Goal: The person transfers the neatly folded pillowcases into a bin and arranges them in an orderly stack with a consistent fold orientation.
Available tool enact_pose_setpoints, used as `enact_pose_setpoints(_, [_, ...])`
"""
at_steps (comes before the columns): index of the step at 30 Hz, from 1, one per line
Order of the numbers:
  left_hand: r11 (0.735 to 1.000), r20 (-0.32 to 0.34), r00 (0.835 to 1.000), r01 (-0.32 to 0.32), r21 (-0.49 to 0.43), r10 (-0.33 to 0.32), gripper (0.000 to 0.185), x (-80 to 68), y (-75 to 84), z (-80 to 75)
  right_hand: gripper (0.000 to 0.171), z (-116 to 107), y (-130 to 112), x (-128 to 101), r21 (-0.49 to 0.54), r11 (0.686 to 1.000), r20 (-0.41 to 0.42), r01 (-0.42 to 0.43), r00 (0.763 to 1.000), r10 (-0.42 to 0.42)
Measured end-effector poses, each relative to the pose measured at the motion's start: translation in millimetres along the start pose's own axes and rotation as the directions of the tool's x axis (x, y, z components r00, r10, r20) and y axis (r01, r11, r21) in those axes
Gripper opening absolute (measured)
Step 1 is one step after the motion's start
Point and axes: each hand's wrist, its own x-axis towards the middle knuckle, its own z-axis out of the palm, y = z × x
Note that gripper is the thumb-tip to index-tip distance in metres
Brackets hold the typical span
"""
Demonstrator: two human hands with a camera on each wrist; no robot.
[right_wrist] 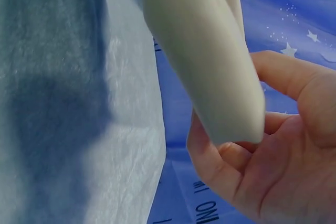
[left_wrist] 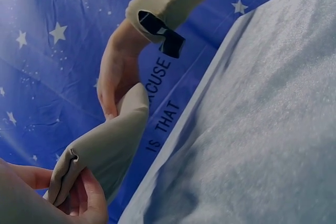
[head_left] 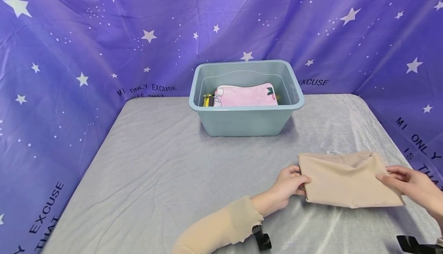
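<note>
A folded piece of beige cloth is held up over the front right of the table, its top edge sagging a little in the middle. My left hand pinches its left edge, thumb in front and fingers behind. On the opposite side my right hand grips the right edge, the thumb lying across the front. Layered folds of the cloth show between the left fingers in the left wrist view. In the right wrist view, the right thumb and fingers surround the cloth's end.
A blue-grey plastic bin stands at the back middle of the table. Inside it lie a pink folded item with a leaf print and a small yellow and black thing. Grey fabric covers the table; a purple star-print curtain surrounds it.
</note>
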Motion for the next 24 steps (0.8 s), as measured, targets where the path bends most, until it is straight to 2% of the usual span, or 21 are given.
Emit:
enact_pose_setpoints(2, [1.000,0.003,1.000,-0.006,0.000,0.006,0.018,-0.2,2.1,-3.1,0.026,3.9,11.8,6.6,-0.007,1.000,-0.029,0.007,1.000,-0.007])
enact_pose_setpoints(3, [1.000,0.006,1.000,-0.009,0.000,0.009,0.018,-0.6,3.4,-4.9,0.027,4.3,15.1,9.1,-0.012,1.000,-0.026,0.015,1.000,-0.015])
enact_pose_setpoints(4, [1.000,0.008,1.000,-0.013,-0.002,0.013,0.018,-1.0,4.8,-6.5,0.034,3.3,13.3,10.0,-0.006,1.000,-0.008,0.022,1.000,-0.022])
enact_pose_setpoints(6, [1.000,0.011,1.000,-0.022,-0.002,0.022,0.018,-1.6,7.5,-9.6,0.029,4.6,8.5,9.7,-0.031,0.999,-0.026,0.018,0.999,-0.019])
enact_pose_setpoints(7, [1.000,0.013,1.000,-0.026,-0.003,0.026,0.018,-2.1,9.0,-11.3,0.031,4.2,1.4,7.8,-0.032,0.999,-0.026,0.012,1.000,-0.013])
enact_pose_setpoints(10, [0.999,0.015,0.999,-0.035,-0.002,0.035,0.017,-3.8,13.4,-16.4,0.052,0.7,-31.9,-4.0,-0.019,1.000,0.025,0.016,1.000,-0.016])
enact_pose_setpoints(12, [0.999,0.018,0.999,-0.042,-0.003,0.042,0.017,-4.9,16.2,-20.1,0.050,2.0,-51.4,-12.3,-0.015,1.000,0.011,0.014,1.000,-0.014])
enact_pose_setpoints(14, [0.999,0.027,0.998,-0.053,0.001,0.053,0.018,-5.9,19.1,-24.5,0.055,1.4,-70.3,-19.7,0.017,0.999,0.029,0.046,0.999,-0.046])
enact_pose_setpoints(15, [0.998,0.031,0.998,-0.057,0.007,0.057,0.019,-6.5,20.8,-26.8,0.050,2.6,-75.5,-21.4,0.034,0.998,0.019,0.056,0.998,-0.057])
enact_pose_setpoints(17, [0.998,0.036,0.997,-0.063,0.005,0.062,0.019,-7.4,24.1,-30.8,0.040,8.8,-53.1,-7.5,0.054,0.995,-0.006,0.082,0.997,-0.081])
enact_pose_setpoints(22, [0.998,0.044,0.997,-0.070,-0.003,0.070,0.020,-9.0,31.9,-39.5,0.034,16.0,-17.3,18.3,0.063,0.993,-0.008,0.104,0.995,-0.103])
enact_pose_setpoints(23, [0.997,0.046,0.996,-0.074,-0.007,0.074,0.021,-9.2,33.2,-41.0,0.032,15.7,-24.7,15.7,0.058,0.993,-0.009,0.102,0.995,-0.102])
enact_pose_setpoints(24, [0.997,0.050,0.996,-0.077,-0.013,0.077,0.021,-9.4,34.5,-42.6,0.037,14.9,-30.4,14.2,0.069,0.992,0.004,0.103,0.995,-0.103])
